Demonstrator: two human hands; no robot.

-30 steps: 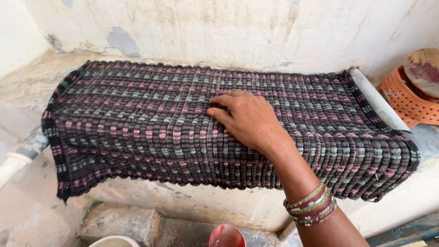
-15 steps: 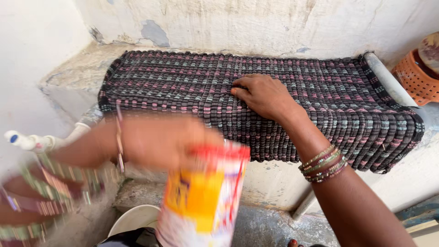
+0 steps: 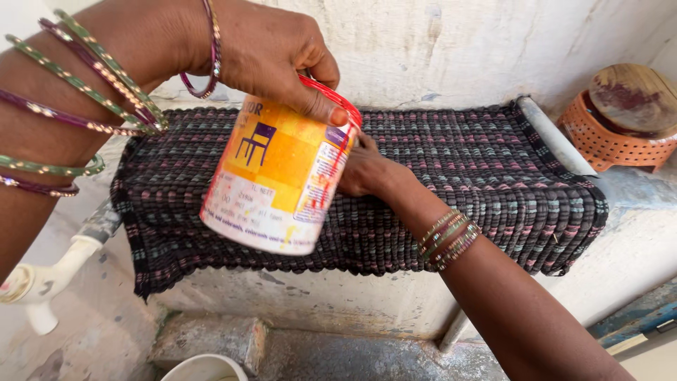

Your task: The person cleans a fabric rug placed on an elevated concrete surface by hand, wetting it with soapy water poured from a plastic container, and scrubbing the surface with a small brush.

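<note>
My left hand (image 3: 278, 53) grips the red rim of a yellow and white plastic tub (image 3: 278, 176), which hangs tilted in the air over a dark woven mat (image 3: 479, 169). The mat, black with pink and grey checks, lies spread over a pale stone ledge. My right hand (image 3: 370, 173) rests flat on the middle of the mat, partly hidden behind the tub. Both wrists carry several bangles.
An orange perforated stool (image 3: 620, 120) with a brown round top stands at the right by the wall. A grey pipe (image 3: 550, 134) runs along the mat's right edge. A white pipe (image 3: 42, 282) sticks out at lower left, and a white bucket rim (image 3: 204, 367) shows below.
My left hand has come up from below with the tub and now holds it high over the mat. My right hand stays pressed on the mat.
</note>
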